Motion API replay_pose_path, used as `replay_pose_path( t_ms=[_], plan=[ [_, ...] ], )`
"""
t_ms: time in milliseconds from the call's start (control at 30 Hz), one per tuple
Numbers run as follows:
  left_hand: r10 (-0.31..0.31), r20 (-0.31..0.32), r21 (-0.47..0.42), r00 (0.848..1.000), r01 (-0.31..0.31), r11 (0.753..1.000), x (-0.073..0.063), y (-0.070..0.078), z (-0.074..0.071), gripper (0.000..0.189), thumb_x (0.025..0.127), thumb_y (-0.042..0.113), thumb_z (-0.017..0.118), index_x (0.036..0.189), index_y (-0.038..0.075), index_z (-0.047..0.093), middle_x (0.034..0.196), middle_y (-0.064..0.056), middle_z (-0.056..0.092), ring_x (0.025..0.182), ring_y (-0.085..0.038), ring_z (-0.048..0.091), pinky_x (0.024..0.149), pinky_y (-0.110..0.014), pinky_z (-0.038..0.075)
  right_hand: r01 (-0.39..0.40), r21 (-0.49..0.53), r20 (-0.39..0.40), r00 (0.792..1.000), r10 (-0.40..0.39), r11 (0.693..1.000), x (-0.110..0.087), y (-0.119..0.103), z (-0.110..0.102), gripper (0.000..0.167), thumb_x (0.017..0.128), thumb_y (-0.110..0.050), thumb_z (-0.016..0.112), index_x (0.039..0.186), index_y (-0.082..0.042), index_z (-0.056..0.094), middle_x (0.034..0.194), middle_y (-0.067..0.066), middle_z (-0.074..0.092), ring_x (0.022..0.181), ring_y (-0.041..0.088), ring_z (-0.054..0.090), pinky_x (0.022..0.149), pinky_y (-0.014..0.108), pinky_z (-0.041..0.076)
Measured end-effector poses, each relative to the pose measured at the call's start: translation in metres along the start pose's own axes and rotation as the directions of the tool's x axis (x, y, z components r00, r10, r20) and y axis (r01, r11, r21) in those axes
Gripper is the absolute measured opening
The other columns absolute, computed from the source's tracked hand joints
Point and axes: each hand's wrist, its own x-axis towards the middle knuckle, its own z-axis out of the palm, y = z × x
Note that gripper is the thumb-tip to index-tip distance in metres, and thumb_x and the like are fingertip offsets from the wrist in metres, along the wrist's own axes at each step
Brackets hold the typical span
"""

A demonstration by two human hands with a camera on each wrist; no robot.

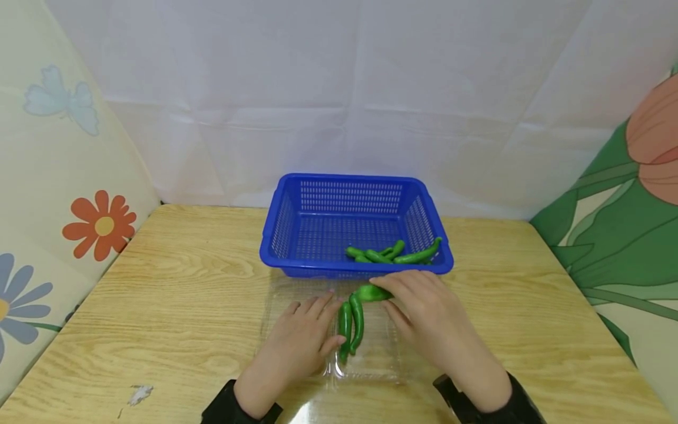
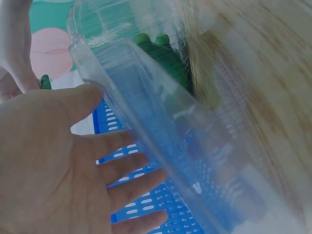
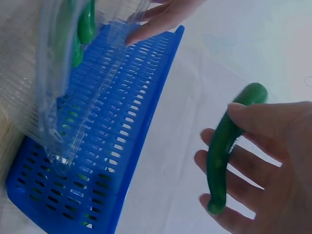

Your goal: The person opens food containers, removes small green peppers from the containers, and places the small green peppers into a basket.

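My right hand [image 1: 431, 312] pinches a curved green chili pepper [image 3: 222, 151] between thumb and fingers, above the right half of a clear plastic clamshell box [image 1: 378, 359]. Inside that half, two green peppers [image 1: 358, 327] lie side by side, pointing towards and away from me. With its fingers spread and fairly straight, my left hand [image 1: 302, 333] touches the box at its middle ridge. The left wrist view shows its thumb and fingertips at the clear plastic edge [image 2: 122, 112].
Just behind the box stands a blue plastic basket [image 1: 270, 247] with slotted walls. Several green peppers [image 1: 418, 256] lie in its front right part. The wooden table [image 1: 201, 282] meets a white cloth [image 1: 238, 147] at the back, and patterned cloths flank both sides.
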Motion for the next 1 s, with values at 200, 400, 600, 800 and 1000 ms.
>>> replay_pose_path(
  t_ms=[200,400,600,800,1000],
  plan=[
    [-0.002,0.005,0.000,1.000,0.002,1.000,0.000,0.000,0.000,0.060,0.100,0.046,0.052,0.147,0.009,0.045,0.150,-0.012,0.046,0.132,-0.028,0.048,0.104,-0.048,0.045,0.015,0.002,-0.124,0.992,-0.015,1.000,0.002,0.005,0.002,0.031,0.090,-0.019,0.064,0.117,-0.006,0.069,0.108,0.008,0.071,0.098,0.028,0.066,0.085,0.048,0.055],
    [-0.007,0.016,0.000,1.000,0.007,1.000,0.000,0.000,0.000,0.060,0.101,0.046,0.052,0.148,0.010,0.044,0.150,-0.011,0.045,0.132,-0.028,0.048,0.105,-0.048,0.044,-0.024,0.012,-0.157,0.987,0.026,1.000,0.001,0.011,0.004,0.032,0.097,-0.028,0.059,0.117,-0.005,0.069,0.106,0.010,0.071,0.097,0.030,0.066,0.085,0.049,0.054],
    [-0.008,0.020,-0.003,1.000,0.008,1.000,0.000,0.000,0.000,0.060,0.101,0.045,0.051,0.148,0.010,0.044,0.151,-0.012,0.044,0.133,-0.029,0.047,0.105,-0.048,0.044,-0.084,0.019,-0.179,0.980,0.086,0.996,0.000,0.017,0.008,0.028,0.093,-0.021,0.068,0.112,-0.001,0.067,0.103,0.013,0.071,0.093,0.031,0.066,0.082,0.049,0.055],
    [-0.011,0.023,-0.007,1.000,0.011,1.000,0.000,0.001,0.000,0.060,0.101,0.045,0.051,0.148,0.010,0.044,0.151,-0.011,0.043,0.133,-0.028,0.047,0.106,-0.048,0.043,-0.114,0.010,-0.220,0.969,0.113,0.993,-0.001,0.024,0.011,0.039,0.074,-0.001,0.081,0.110,0.001,0.066,0.101,0.014,0.070,0.090,0.032,0.066,0.081,0.049,0.055],
    [-0.012,0.023,-0.008,1.000,0.012,1.000,0.000,0.000,0.000,0.061,0.101,0.047,0.051,0.148,0.010,0.044,0.151,-0.012,0.044,0.133,-0.029,0.047,0.105,-0.048,0.044,-0.143,0.003,-0.220,0.966,0.140,0.990,-0.003,0.032,0.014,0.036,0.075,-0.002,0.080,0.108,0.001,0.067,0.099,0.015,0.070,0.089,0.032,0.065,0.079,0.048,0.055]
  ],
)
